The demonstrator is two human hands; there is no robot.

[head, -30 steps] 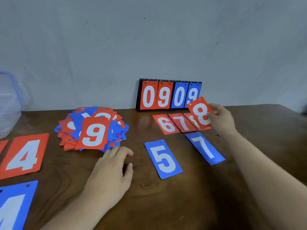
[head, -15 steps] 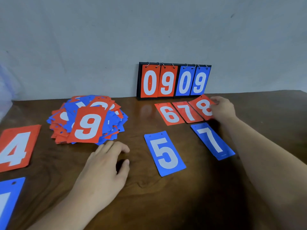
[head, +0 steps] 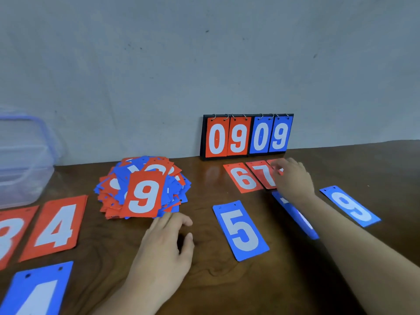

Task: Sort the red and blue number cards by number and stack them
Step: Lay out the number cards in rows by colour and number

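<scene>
A loose heap of red and blue number cards lies on the wooden table, a red 9 on top. My left hand rests flat just in front of the heap, fingers apart, holding nothing. Red 6 and red 7 lie side by side near the back. My right hand lies over the red 8, covering most of it; whether it grips the card is hidden. A blue 7 is half hidden under my right forearm. Blue 5 and blue 9 lie flat.
A black flip scoreboard reading 09 09 leans on the wall. A clear plastic box stands at the far left. Red 3, red 4 and a blue 4 lie at the left front.
My right hand lowered the red 8 from the air onto the table beside the red 7 and stays on it. My left hand has hardly moved. The view shifted, bringing a blue 9 into sight.
</scene>
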